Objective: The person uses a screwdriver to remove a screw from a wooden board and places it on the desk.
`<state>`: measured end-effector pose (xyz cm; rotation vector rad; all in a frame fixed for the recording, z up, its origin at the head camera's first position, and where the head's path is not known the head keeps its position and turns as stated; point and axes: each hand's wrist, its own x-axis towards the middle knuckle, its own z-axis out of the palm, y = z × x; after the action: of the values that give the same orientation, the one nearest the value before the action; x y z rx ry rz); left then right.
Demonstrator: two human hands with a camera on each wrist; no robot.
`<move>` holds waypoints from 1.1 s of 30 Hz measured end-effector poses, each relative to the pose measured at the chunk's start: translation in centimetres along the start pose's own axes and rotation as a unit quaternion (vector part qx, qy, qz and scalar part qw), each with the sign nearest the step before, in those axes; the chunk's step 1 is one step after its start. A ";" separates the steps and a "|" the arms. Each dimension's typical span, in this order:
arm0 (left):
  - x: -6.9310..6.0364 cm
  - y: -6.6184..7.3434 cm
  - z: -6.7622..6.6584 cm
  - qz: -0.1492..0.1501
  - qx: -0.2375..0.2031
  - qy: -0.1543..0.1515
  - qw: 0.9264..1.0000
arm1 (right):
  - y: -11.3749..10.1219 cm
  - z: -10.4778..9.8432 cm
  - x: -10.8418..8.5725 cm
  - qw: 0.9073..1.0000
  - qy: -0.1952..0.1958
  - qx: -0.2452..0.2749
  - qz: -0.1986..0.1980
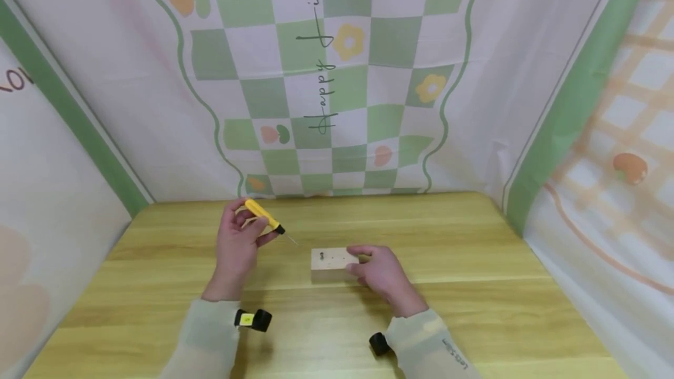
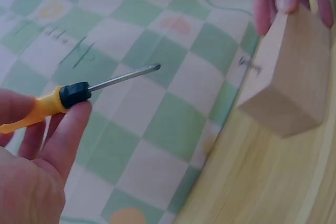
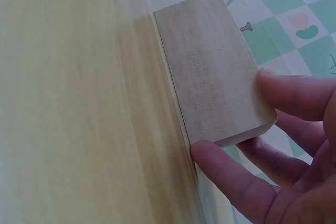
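My left hand [image 1: 238, 244] holds a yellow screwdriver [image 1: 261, 213] by its handle, above the table and left of the block. Its thin metal shaft, beyond a black collar, slants down to the right; in the left wrist view the screwdriver tip [image 2: 156, 67] is apart from everything. A pale wooden block [image 1: 329, 274] lies on the table, its right end gripped between the thumb and fingers of my right hand [image 1: 387, 276]. At the block's left end a small screw [image 1: 322, 256] sticks up from the top face; whether a second stands beside it I cannot tell. Small dark dots mark the face.
The wood-grain table [image 1: 447, 332] runs back to a hanging cloth [image 1: 347, 92] with green and white checks. More cloth [image 1: 595, 203] hangs along the right side. Black wrist cameras sit on both sleeves, the left camera [image 1: 260, 320] nearer the table's middle.
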<state>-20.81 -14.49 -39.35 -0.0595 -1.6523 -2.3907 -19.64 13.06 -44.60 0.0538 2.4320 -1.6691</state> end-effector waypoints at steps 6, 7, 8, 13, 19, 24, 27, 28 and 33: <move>-0.4 -1.5 2.0 0.017 0.014 -0.009 1.000 | 0.0 0.1 0.0 1.000 0.001 -0.002 0.000; -0.4 -1.7 2.2 0.016 0.015 -0.009 1.000 | 0.0 0.2 0.0 1.000 0.001 -0.001 0.001; -0.5 -1.9 2.4 0.015 0.016 -0.010 1.000 | 0.0 0.2 0.0 1.000 0.000 -0.002 0.000; -0.7 -2.8 3.1 0.007 0.016 -0.015 1.000 | 0.0 0.1 0.1 1.000 0.000 -0.002 -0.001; -0.7 -3.3 3.3 0.011 0.013 -0.023 1.000 | -0.1 0.1 0.0 1.000 -0.001 -0.002 0.001; -0.6 -3.6 3.4 0.011 0.015 -0.032 0.999 | -0.2 0.0 -0.1 1.000 -0.002 -0.008 0.002; -0.7 -3.8 3.5 0.010 0.021 -0.034 0.999 | -0.2 -0.1 -0.1 1.000 -0.002 -0.010 0.003; -0.7 -3.8 3.5 0.010 0.023 -0.034 0.999 | -0.3 -0.1 -0.1 1.000 -0.002 -0.010 0.004; -0.8 -3.9 3.6 0.031 0.067 -0.045 0.996 | -0.3 -0.1 -0.1 1.000 -0.002 -0.011 0.004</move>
<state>-21.23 -9.70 -41.73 -0.1954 -1.8183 -2.2560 -19.61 13.02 -44.29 0.0559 2.4436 -1.6365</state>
